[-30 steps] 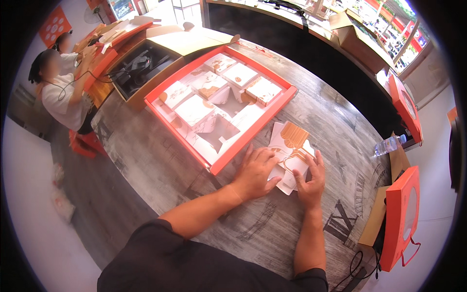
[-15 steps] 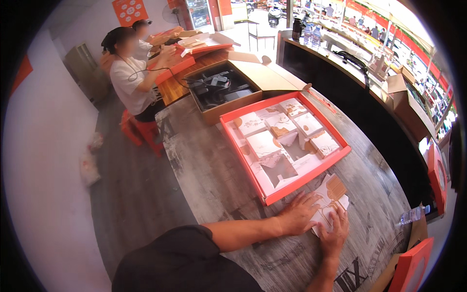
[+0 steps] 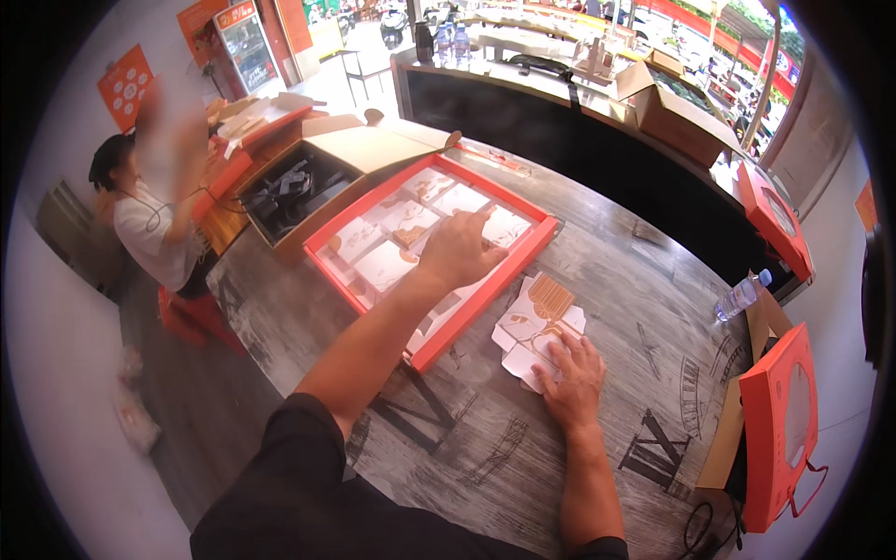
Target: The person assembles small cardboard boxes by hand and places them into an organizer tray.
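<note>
Under and leftward beyond the right hand (image 3: pixel 573 381), fingers slightly apart, a flat white-and-brown card piece (image 3: pixel 528 329).

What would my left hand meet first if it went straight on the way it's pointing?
Probably the small white box near the right-hand corner of the red tray, just past your left hand; depth is unclear, so they may already be touching.
</note>
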The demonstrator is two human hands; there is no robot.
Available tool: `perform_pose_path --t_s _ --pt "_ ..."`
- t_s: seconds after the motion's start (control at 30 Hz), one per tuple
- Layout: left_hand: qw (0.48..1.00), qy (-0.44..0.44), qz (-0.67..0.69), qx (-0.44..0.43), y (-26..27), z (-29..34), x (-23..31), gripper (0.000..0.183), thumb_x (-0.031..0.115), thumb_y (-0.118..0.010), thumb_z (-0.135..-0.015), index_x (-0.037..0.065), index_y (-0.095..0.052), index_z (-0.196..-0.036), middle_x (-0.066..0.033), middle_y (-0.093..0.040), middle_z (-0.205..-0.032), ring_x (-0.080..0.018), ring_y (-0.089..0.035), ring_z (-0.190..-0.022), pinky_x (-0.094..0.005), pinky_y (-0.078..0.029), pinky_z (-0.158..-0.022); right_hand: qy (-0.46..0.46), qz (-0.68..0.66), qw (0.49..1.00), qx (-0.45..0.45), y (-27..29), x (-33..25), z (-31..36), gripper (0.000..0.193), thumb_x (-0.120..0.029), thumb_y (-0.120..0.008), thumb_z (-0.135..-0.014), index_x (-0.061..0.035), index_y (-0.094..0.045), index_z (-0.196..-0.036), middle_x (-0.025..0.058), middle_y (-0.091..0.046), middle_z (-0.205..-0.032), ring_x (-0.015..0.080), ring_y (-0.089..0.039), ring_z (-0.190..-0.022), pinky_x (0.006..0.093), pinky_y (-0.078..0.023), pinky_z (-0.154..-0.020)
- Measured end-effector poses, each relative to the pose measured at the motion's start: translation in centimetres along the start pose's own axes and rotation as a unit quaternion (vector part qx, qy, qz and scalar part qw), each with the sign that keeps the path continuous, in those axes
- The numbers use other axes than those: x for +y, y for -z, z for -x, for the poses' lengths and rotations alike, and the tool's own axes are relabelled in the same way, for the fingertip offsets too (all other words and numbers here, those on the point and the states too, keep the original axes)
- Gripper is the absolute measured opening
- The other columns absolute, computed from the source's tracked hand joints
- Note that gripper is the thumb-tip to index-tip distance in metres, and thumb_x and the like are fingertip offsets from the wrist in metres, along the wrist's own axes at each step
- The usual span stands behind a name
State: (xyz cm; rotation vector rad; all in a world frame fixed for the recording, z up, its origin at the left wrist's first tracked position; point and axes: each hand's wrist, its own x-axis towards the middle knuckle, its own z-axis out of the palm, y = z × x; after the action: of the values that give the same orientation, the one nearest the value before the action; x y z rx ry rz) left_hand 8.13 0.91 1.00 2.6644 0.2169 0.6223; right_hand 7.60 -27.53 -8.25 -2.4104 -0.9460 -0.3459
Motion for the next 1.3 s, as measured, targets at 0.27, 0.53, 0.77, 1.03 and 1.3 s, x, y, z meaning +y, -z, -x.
perform_pose_path --t_s 0.27,0.53,0.77,1.03,1.3 --pt "0.976 0.095 -0.17 -0.101 -4.2 -3.6 -1.7 0.083 0.05 -0.068 -0.075 0.008 -0.046 -0.144 -0.0211 -0.059 -0.122 -0.0361 -0.053 -0.119 -0.0451 -0.045 -0.102 -0.005 -0.013 1.0 0.009 -0.4 0.0 0.1 0.043 -0.037 -0.075 -0.078 -0.01 -0.07 -0.111 0.0082 -0.057 -0.133 0.0359 -0.044 -0.129 0.0506 -0.031 -0.108" --pt "0.967 0.112 -0.173 -0.15 -2.9 -3.8 -1.2 0.087 0.052 -0.069 -0.074 0.008 -0.046 -0.145 -0.021 -0.059 -0.124 -0.0365 -0.053 -0.12 -0.0437 -0.045 -0.102 0.001 -0.015 1.0 0.014 -0.3 0.1 0.1 0.044 -0.038 -0.075 -0.078 -0.0101 -0.07 -0.112 0.0078 -0.057 -0.133 0.0356 -0.044 -0.129 0.0505 -0.031 -0.108" --pt "0.967 0.112 -0.17 -0.155 -2.9 -4.3 -1.2 0.085 0.051 -0.067 -0.073 0.009 -0.048 -0.144 -0.0232 -0.06 -0.121 -0.0378 -0.055 -0.116 -0.0426 -0.046 -0.101 -0.006 -0.021 1.0 0.014 -0.2 0.0 0.1 0.043 -0.037 -0.075 -0.078 -0.0105 -0.07 -0.112 0.0074 -0.058 -0.133 0.0356 -0.045 -0.129 0.0504 -0.031 -0.108" --pt "0.981 0.177 -0.035 -0.076 -1.9 -5.1 -1.6 0.079 0.047 -0.062 -0.075 0.006 -0.045 -0.14 -0.0269 -0.049 -0.13 -0.0418 -0.055 -0.119 -0.0438 -0.046 -0.101 -0.004 -0.022 1.0 0.022 -0.5 0.1 0.2 0.042 -0.037 -0.074 -0.078 -0.0112 -0.07 -0.111 0.0077 -0.057 -0.133 0.0357 -0.045 -0.129 0.05 -0.03 -0.109" --pt "0.958 0.044 0.269 0.088 -1.5 -2.5 -1.3 0.069 0.035 -0.065 -0.079 0.001 -0.045 -0.136 -0.0234 -0.049 -0.127 -0.0288 -0.058 -0.112 -0.0396 -0.048 -0.095 0.001 -0.056 0.996 0.064 -0.7 0.0 0.2 0.037 -0.032 -0.075 -0.08 -0.0114 -0.07 -0.109 0.0063 -0.059 -0.131 0.0368 -0.046 -0.128 0.051 -0.031 -0.108"
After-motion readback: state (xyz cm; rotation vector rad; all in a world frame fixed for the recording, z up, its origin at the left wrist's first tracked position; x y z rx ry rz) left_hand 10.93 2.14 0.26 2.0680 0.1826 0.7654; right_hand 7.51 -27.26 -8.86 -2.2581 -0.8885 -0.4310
